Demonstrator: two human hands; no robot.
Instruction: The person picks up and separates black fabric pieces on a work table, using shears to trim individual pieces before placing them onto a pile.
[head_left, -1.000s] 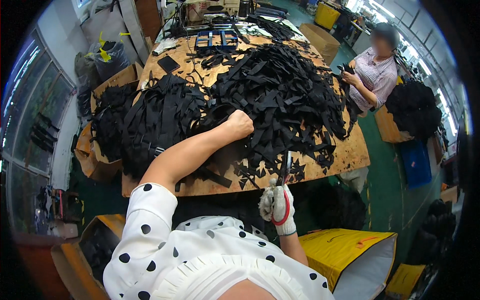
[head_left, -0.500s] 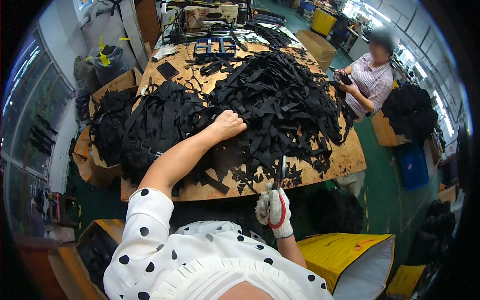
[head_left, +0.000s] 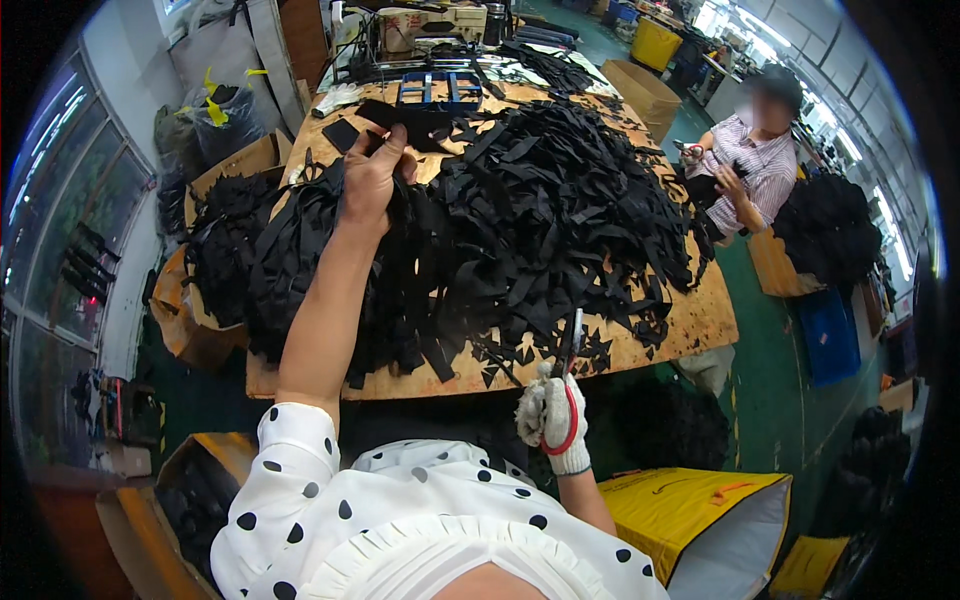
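Your left hand [head_left: 376,172] pinched a black strip [head_left: 420,122] above the worktop [head_left: 690,325], beside the black heap [head_left: 560,200]. Your gloved right hand [head_left: 558,412] gripped red-handled scissors [head_left: 575,342] near the front edge.

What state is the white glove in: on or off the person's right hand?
On: the white glove covers the right hand down to the wrist, with the red-handled scissors in its grip.

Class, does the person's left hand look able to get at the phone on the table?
Probably yes: the left hand looks close to the phone, which lies mostly uncovered, though the hand holds a black strip.
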